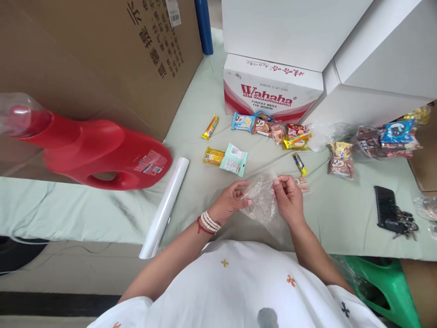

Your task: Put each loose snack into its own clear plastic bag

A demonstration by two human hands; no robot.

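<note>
A clear plastic bag (261,200) hangs crumpled between my two hands, above the cloth-covered table. My left hand (234,200) has its thumb and fingers closed around the bag's left side; beads circle that wrist. With a thumb-and-finger pinch, my right hand (288,196) grips the bag's upper right edge. Just beyond the bag lie a yellow and mint-green snack packet (234,159) and a small yellow-and-dark wrapped bar (300,164). A pinkish packet (302,184) is partly covered by my right hand.
Wrapped snacks (262,126) lie before a Wahaha carton (273,89). A red detergent jug (109,155) and a white roll (165,207) are on the left. To the right are bagged snacks (370,141), a phone (385,205) and keys (408,225). A green stool (392,282) stands below.
</note>
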